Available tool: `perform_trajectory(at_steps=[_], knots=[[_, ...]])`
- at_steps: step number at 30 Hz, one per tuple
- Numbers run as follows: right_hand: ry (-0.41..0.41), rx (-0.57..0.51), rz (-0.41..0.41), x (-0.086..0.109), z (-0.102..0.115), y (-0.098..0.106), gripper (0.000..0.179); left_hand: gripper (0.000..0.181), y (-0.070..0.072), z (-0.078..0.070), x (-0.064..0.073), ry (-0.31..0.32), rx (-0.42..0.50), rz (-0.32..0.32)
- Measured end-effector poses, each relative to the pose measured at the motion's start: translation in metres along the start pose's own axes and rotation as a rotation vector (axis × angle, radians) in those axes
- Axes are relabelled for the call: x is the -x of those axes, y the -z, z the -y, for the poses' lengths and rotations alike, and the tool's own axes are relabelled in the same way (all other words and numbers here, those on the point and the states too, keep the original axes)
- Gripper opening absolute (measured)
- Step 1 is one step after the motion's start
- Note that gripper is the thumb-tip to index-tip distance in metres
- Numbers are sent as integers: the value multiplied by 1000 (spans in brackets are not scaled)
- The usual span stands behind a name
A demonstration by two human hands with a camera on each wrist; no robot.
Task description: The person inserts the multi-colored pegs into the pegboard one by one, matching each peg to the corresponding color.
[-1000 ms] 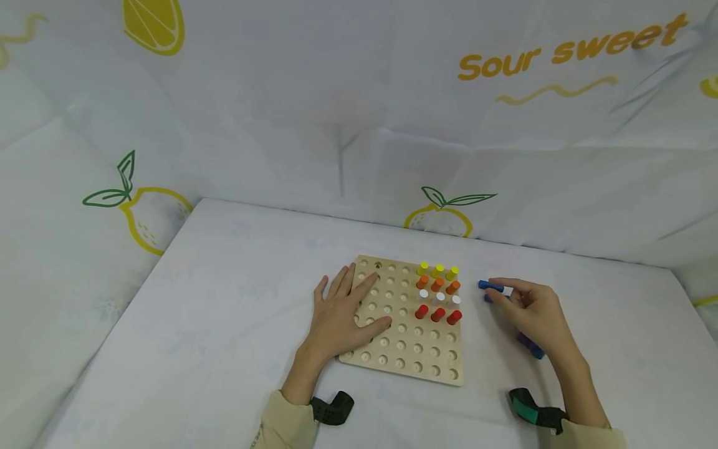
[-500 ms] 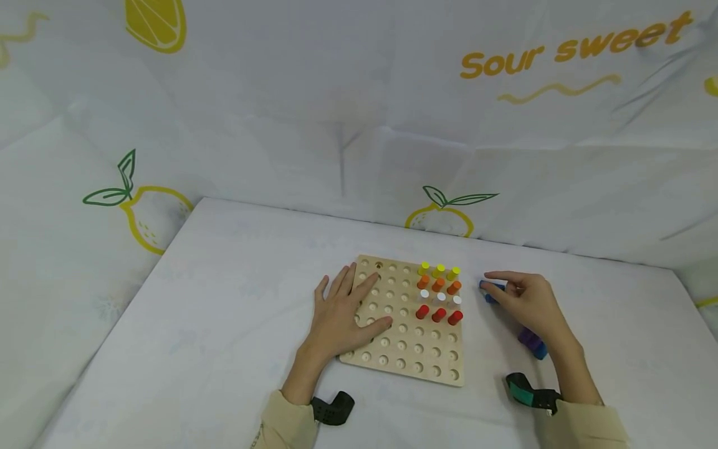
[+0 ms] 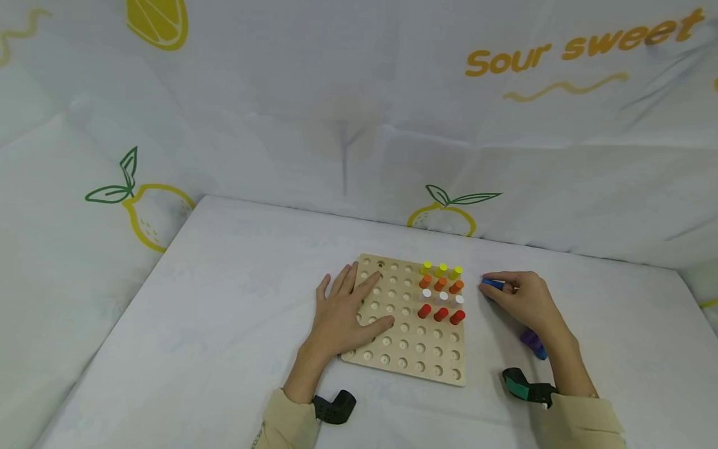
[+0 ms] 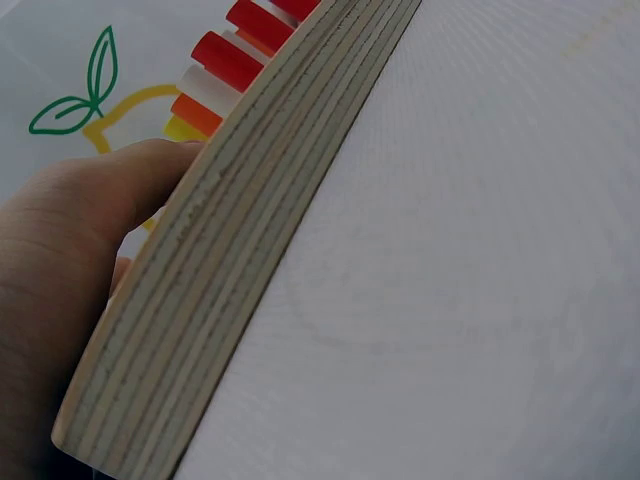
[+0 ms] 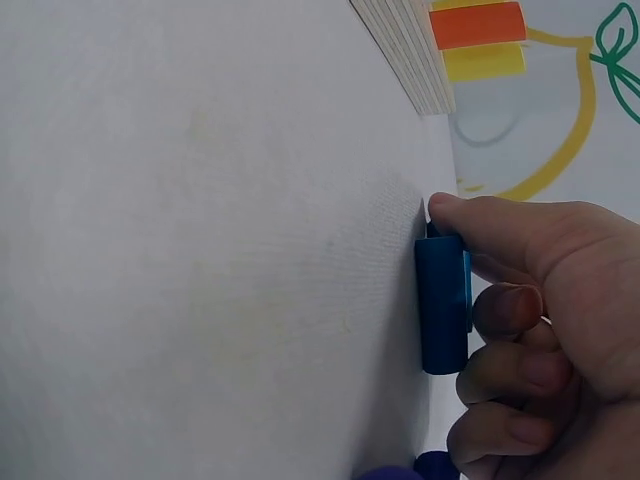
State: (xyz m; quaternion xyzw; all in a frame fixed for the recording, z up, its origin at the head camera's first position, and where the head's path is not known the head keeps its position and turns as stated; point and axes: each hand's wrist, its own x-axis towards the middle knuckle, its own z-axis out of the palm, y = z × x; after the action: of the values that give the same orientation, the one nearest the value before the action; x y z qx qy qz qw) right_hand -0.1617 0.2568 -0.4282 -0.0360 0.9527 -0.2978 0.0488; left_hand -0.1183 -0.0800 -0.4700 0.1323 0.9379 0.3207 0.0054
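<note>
My left hand (image 3: 339, 315) lies with fingers spread on the left part of a wooden pegboard (image 3: 412, 366). Red pegs (image 3: 441, 314), white, orange and yellow pegs stand upright in short rows at the board's right side. To the right of the board, my right hand (image 3: 527, 302) pinches a blue peg (image 3: 493, 284) between thumb and index finger, close over the table. Its other fingers are curled, seen in the right wrist view. Another blue peg (image 5: 442, 305) lies there beside the fingers, partly covering the pinched one. The left wrist view shows the board's layered edge (image 4: 230, 240).
Purple pegs (image 3: 531, 338) and a blue one lie on the table by my right wrist. The white tablecloth (image 3: 224, 299) meets a white curtain (image 3: 314, 156) printed with lemons at the back. Dark wrist devices are on both arms.
My right hand has shifted slightly and its thumb and index finger have closed on a blue peg. The left hand stays on the board.
</note>
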Motion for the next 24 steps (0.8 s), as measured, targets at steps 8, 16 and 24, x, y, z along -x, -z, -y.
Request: perform_trajectory(at_steps=[8,16,24], knots=[[-15,6,24,0,1,1,37,84,0,0,0,-3,9,-1],[26,25,-46,3,2,-2,35,84,0,0,0,-3,9,-4],[47,32,-122,10,2,-6,34,84,0,0,0,0,10,-2]])
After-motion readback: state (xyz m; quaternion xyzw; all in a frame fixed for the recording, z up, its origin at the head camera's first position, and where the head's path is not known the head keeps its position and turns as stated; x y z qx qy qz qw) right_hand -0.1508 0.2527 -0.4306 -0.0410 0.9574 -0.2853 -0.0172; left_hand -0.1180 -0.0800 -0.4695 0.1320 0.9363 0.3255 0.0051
